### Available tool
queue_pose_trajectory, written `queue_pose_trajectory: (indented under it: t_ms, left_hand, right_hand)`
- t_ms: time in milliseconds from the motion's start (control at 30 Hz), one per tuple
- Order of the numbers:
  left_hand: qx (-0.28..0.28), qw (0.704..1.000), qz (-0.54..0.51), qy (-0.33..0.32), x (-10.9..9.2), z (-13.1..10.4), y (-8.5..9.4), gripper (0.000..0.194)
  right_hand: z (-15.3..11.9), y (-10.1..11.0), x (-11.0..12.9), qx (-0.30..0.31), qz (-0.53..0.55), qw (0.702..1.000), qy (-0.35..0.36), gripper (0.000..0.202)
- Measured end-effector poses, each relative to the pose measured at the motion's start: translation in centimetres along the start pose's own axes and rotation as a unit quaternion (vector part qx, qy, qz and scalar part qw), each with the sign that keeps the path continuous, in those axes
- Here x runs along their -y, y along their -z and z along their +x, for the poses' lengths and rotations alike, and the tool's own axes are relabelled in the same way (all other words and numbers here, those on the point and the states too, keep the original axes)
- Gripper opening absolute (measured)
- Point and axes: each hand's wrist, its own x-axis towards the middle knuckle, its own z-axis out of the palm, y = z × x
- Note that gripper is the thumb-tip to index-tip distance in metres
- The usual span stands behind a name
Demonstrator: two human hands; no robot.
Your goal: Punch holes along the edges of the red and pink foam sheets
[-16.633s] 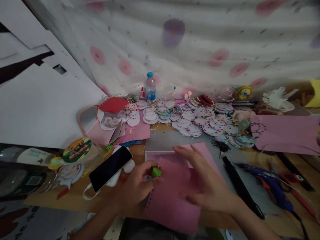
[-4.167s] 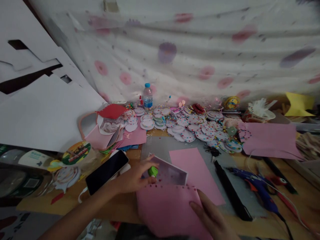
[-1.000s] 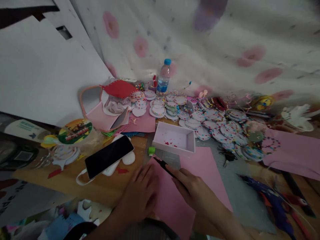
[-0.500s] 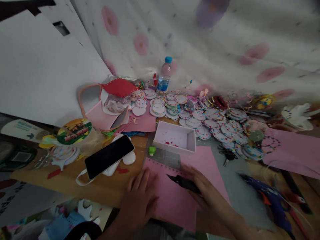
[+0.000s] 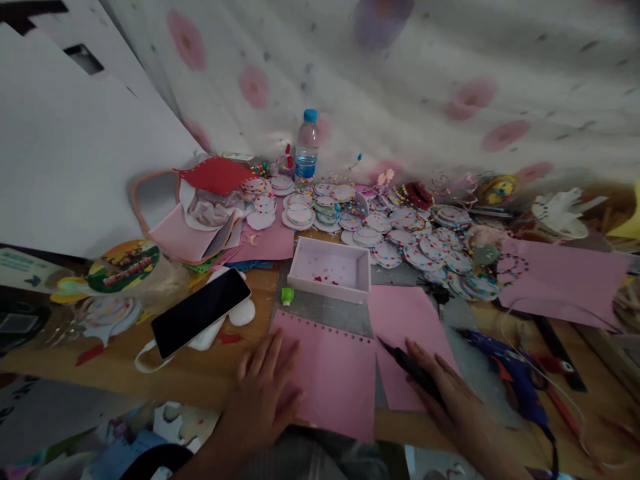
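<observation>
My left hand (image 5: 263, 387) lies flat with fingers spread on the left edge of a pink sheet (image 5: 335, 373). A row of small holes runs along that sheet's far edge. My right hand (image 5: 445, 393) grips a slim black tool with a pointed tip (image 5: 413, 367); its exact kind cannot be made out. The tool points to the far left, its tip by the sheet's right edge. Under it lies a second pink sheet (image 5: 400, 320). Beyond the sheets stands a white open box (image 5: 327, 290) with small red and pink bits inside.
To the left lie a phone (image 5: 200, 313) with a cable and a green cap-like piece (image 5: 287, 296). Decorated white discs (image 5: 400, 237) pile up behind, beside a water bottle (image 5: 307, 150). A blue glue gun (image 5: 510, 373) rests right; a pink bag (image 5: 183, 230) sits back left.
My right hand has drawn the black tool away to the right, off the holed sheet's middle. My left hand stays on the sheet. The whole view has shifted slightly.
</observation>
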Motion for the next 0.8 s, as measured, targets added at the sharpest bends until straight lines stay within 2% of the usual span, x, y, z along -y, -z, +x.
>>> queue_pose_trajectory:
  t_ms: [133, 233, 333, 467, 567, 633, 700, 733, 767, 800]
  left_hand:
    - [-0.004, 1.000, 0.004, 0.014, -0.7, 0.6, -0.3, 0.062]
    - [-0.011, 1.000, -0.003, 0.013, -1.2, 1.3, -0.4, 0.062]
    - [-0.020, 1.000, -0.016, 0.004, -1.3, 1.8, -0.4, 0.062]
    - [-0.016, 1.000, -0.027, -0.002, -1.3, 1.7, -0.3, 0.063]
    - [-0.018, 0.999, -0.026, 0.016, -1.5, 1.3, -0.2, 0.062]
    - [-0.026, 0.999, -0.024, 0.031, -1.5, 1.1, -0.2, 0.062]
    - [-0.032, 0.998, -0.023, 0.045, -1.5, 0.8, -0.3, 0.063]
    - [-0.031, 0.998, -0.024, 0.048, -1.4, 0.8, -0.4, 0.063]
    - [-0.030, 0.998, -0.024, 0.050, -1.3, 0.7, -0.4, 0.064]
    - [-0.028, 0.998, -0.024, 0.049, -1.3, 0.6, -0.5, 0.065]
  right_hand:
    - [-1.1, 0.7, -1.5, -0.010, 0.024, 0.999, -0.038, 0.056]
    - [-0.9, 1.8, -1.0, -0.025, 0.058, 0.997, -0.047, 0.047]
    - [0.1, 3.2, 0.6, -0.024, 0.104, 0.992, -0.062, 0.034]
    - [3.1, 5.2, 4.4, 0.065, 0.167, 0.979, -0.098, 0.041]
    - [6.3, 5.8, 7.6, 0.107, 0.206, 0.972, -0.029, 0.043]
    - [7.8, 5.3, 9.0, 0.116, 0.224, 0.967, 0.023, 0.042]
    - [8.1, 4.0, 9.2, 0.090, 0.195, 0.974, 0.072, 0.041]
    - [7.8, 3.2, 8.7, 0.065, 0.161, 0.980, 0.093, 0.039]
    - [7.2, 2.4, 7.9, 0.016, 0.119, 0.986, 0.111, 0.036]
    - [6.4, 1.7, 6.8, -0.011, 0.084, 0.991, 0.100, 0.035]
